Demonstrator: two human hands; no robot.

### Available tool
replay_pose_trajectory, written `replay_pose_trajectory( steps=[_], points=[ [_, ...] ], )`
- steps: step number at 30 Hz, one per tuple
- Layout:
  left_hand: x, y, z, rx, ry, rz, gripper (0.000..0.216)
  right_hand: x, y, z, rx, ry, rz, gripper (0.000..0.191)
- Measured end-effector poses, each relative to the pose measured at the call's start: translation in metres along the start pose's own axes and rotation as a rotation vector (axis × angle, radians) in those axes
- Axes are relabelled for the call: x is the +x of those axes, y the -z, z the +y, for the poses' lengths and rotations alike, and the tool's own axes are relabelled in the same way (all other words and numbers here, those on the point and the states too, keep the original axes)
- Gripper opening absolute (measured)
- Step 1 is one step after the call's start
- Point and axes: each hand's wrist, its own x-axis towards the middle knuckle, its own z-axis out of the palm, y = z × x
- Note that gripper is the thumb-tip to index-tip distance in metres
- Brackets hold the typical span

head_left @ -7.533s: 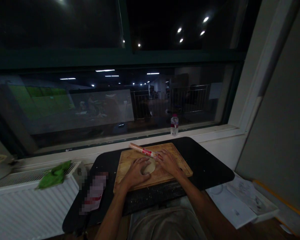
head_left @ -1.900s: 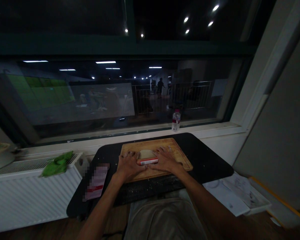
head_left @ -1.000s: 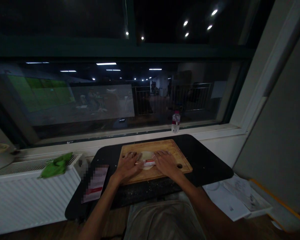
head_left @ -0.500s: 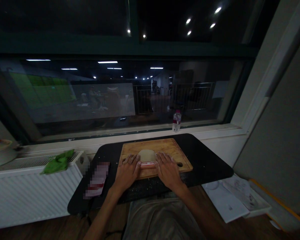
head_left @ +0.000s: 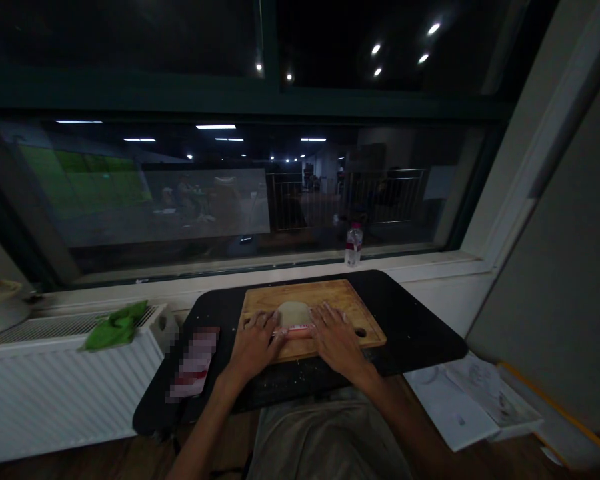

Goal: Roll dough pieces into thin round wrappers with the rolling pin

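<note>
A pale flattened piece of dough (head_left: 293, 311) lies on a wooden cutting board (head_left: 353, 308) on a black tabletop (head_left: 410, 320). A rolling pin with a red and white wrapper (head_left: 294, 330) lies across the dough's near edge. My left hand (head_left: 254, 341) presses flat on the pin's left end, fingers stretched out. My right hand (head_left: 336, 337) presses flat on the right end the same way.
A small water bottle (head_left: 353, 245) stands on the window sill behind the board. A packet (head_left: 195, 363) lies on the tabletop's left side. A green cloth (head_left: 114, 325) rests on the white radiator at left. Papers (head_left: 473, 403) lie on the floor at right.
Earlier my hands pressed the dough directly while the pin lay at the board's far side. Since then both hands roll the pin back and forth over the dough; it now sits at the near edge.
</note>
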Motion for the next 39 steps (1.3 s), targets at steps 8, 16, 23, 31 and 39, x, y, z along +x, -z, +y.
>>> replay_pose_trajectory(
  steps=[8,16,23,31,39],
  points=[
    [0.047,0.004,-0.007,0.005,-0.005,0.107,0.031,0.043,-0.001,0.035,0.156,0.205,-0.095,0.04],
    [0.041,0.002,-0.004,-0.253,-0.151,0.173,0.016,0.052,-0.018,0.029,0.143,-0.011,-0.079,0.042],
    [0.03,-0.011,-0.012,-0.482,-0.241,0.008,0.025,0.048,-0.003,0.021,0.11,-0.083,-0.128,0.059],
    [0.029,-0.015,-0.017,-0.451,-0.23,0.061,0.026,0.039,0.002,0.02,0.143,0.03,-0.123,0.087],
    [0.027,-0.007,-0.018,-0.376,-0.229,0.018,0.026,0.039,0.0,0.021,0.146,0.026,-0.121,0.086]
  ],
)
